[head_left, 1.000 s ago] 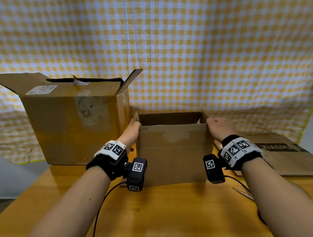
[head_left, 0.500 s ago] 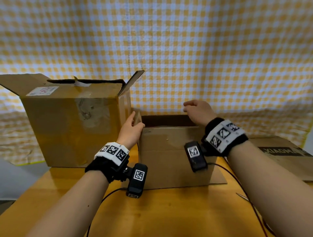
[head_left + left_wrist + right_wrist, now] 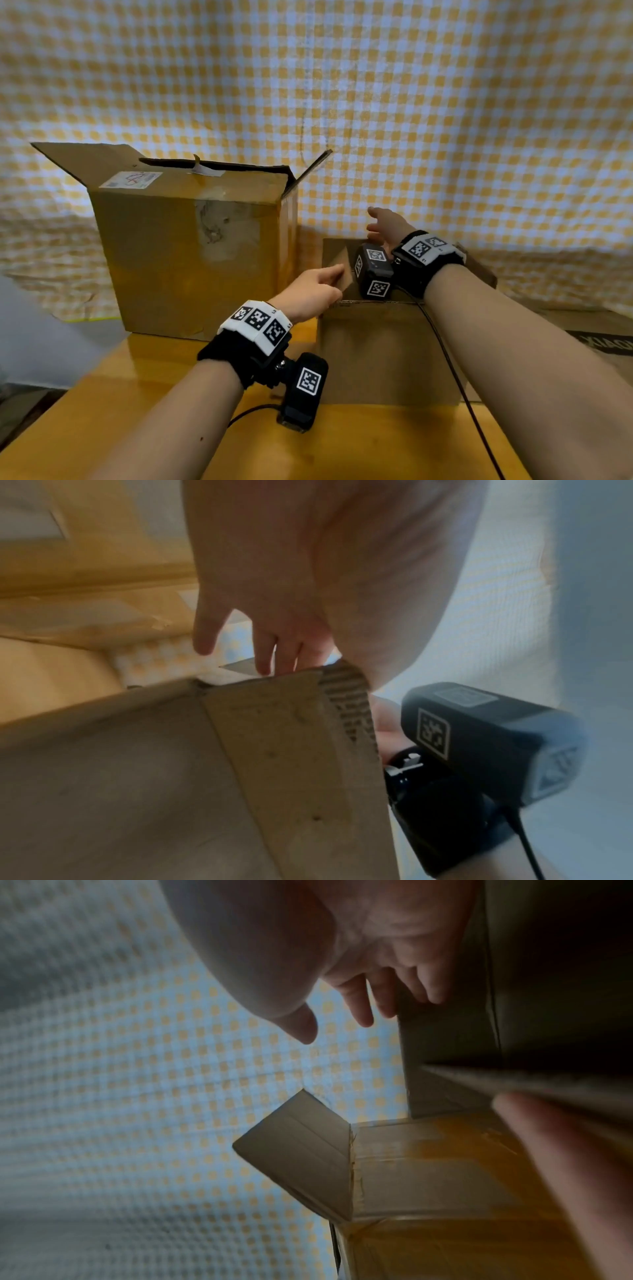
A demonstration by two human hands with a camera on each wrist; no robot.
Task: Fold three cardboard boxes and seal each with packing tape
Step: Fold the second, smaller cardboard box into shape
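Note:
A small brown cardboard box (image 3: 387,356) stands open-topped on the wooden table (image 3: 164,404), straight in front of me. My left hand (image 3: 317,291) lies with straight fingers against the box's left side flap (image 3: 342,270), which leans inward over the opening. The left wrist view shows that flap (image 3: 291,737) edge-on under my left hand (image 3: 274,631). My right hand (image 3: 385,226) reaches across the box top toward its far side, fingers spread and holding nothing. In the right wrist view the right hand's fingertips (image 3: 363,1015) hover beside a dark cardboard panel (image 3: 445,1047).
A taller open cardboard box (image 3: 191,260) with raised flaps stands close on the left, nearly touching the small one. A flattened cardboard box (image 3: 613,325) lies on the table at the right. A yellow checked cloth (image 3: 445,120) hangs behind. Camera cables trail across the table.
My right hand left the box's right corner and swung up and left over the opening toward the back. My left hand moved from the left corner onto the left flap and tipped it inward.

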